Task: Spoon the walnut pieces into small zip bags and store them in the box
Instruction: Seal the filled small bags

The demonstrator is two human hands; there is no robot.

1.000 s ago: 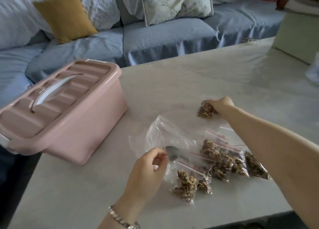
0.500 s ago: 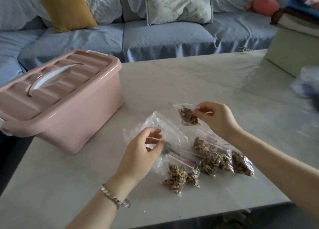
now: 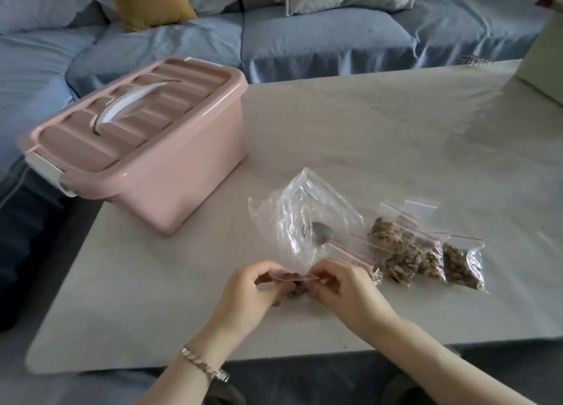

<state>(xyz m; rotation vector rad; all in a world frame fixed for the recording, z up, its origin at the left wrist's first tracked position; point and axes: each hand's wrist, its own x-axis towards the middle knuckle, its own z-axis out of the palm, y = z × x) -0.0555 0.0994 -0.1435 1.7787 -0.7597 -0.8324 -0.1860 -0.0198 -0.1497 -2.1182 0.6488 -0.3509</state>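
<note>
One small bag (image 3: 294, 278) of walnut pieces (image 3: 297, 293), carried in by my right hand (image 3: 344, 291) alone half a second ago, is now held low over the table (image 3: 365, 136) between both hands. My left hand (image 3: 246, 295) has quit the big clear bag (image 3: 304, 218) to join in. Each hand pinches an end of the zip strip, which I judge to be sealing. Filled bags (image 3: 426, 252) lie just to the right. The box (image 3: 146, 148), lid shut, waits well apart on the left.

Pink box (image 3: 170, 173) lid on, walnut zip bags (image 3: 426, 258) piled rt, spoon (image 3: 323, 234) beside
</note>
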